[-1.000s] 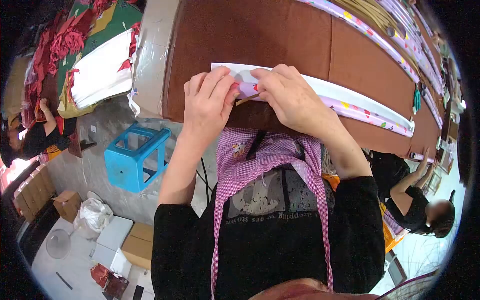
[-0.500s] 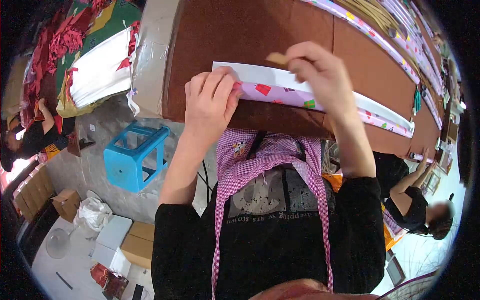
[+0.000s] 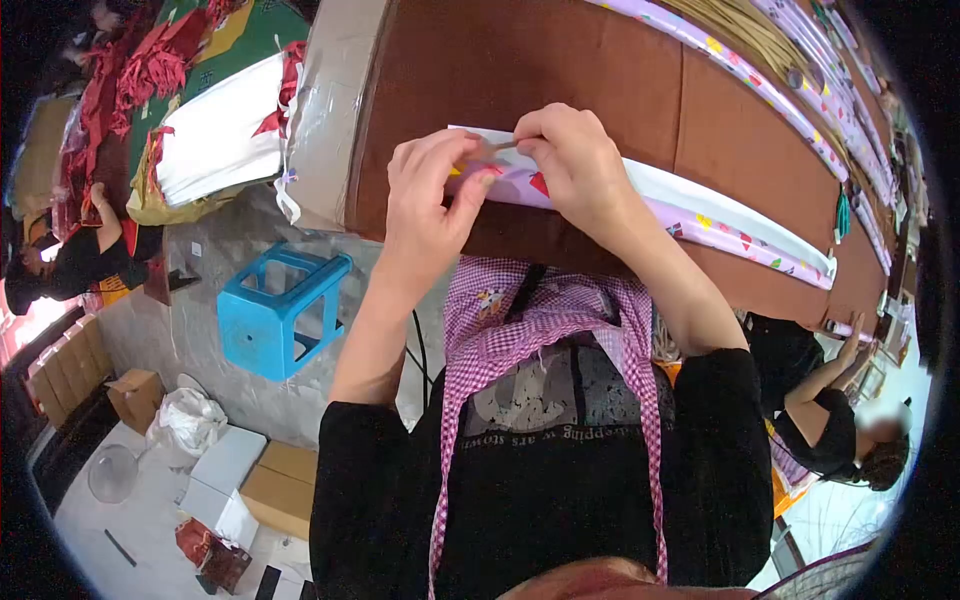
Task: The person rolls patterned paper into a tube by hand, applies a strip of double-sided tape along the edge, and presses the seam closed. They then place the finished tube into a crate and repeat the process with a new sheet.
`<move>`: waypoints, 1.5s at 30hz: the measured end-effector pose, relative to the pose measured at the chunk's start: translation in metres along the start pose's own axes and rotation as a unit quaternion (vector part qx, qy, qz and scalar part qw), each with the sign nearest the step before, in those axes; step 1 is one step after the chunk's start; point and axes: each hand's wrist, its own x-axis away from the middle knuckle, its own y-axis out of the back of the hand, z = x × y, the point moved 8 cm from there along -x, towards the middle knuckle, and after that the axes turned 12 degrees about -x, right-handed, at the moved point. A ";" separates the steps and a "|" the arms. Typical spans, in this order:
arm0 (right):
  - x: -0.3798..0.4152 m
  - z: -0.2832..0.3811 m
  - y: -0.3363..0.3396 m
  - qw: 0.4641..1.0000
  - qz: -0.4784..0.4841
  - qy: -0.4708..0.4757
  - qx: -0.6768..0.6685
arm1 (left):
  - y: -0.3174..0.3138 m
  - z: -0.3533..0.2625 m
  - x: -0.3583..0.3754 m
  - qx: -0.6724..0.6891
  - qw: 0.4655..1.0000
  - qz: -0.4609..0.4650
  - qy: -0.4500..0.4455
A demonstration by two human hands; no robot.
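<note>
A long strip of purple patterned paper (image 3: 740,240) with a white edge lies along the near side of the brown table (image 3: 620,60). My left hand (image 3: 430,190) holds the left end of this strip between thumb and fingers. Close beside it, my right hand (image 3: 575,165) pinches a small tan piece (image 3: 505,145) over the white edge. Its far tip reaches toward my left fingers, where the detail is blurred.
More patterned rolls (image 3: 750,70) and a tan bundle (image 3: 715,20) lie at the table's far right. A blue stool (image 3: 265,320) stands on the floor at left, near cardboard boxes (image 3: 280,490). Another person (image 3: 830,410) sits at right; a further person (image 3: 75,265) is at far left.
My right hand has moved left and down to the strip's left end with the tan piece. My left fingers have spread a little. The whole view has shifted slightly.
</note>
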 end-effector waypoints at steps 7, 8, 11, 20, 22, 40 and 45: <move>0.008 0.019 0.001 0.991 -0.036 0.120 0.039 | 0.007 -0.009 0.004 0.006 0.995 -0.095 0.002; 0.009 0.019 0.002 0.991 -0.037 0.121 0.038 | 0.007 -0.008 0.004 0.009 0.995 -0.098 0.006; 0.009 0.022 0.001 0.989 -0.036 0.136 0.045 | 0.009 -0.006 0.005 0.031 0.994 -0.096 0.033; 0.012 0.028 0.001 0.985 -0.025 0.164 0.038 | 0.019 -0.003 0.008 0.022 0.991 -0.111 -0.073; 0.013 0.027 0.001 0.986 -0.027 0.164 0.025 | 0.026 -0.012 0.012 -0.033 0.980 -0.137 -0.140; 0.012 0.024 0.001 0.987 -0.009 0.157 -0.012 | 0.030 -0.023 0.017 -0.174 0.948 -0.157 -0.216; 0.008 0.016 0.004 0.994 -0.005 0.100 -0.049 | 0.025 0.013 0.010 0.145 0.970 -0.117 0.156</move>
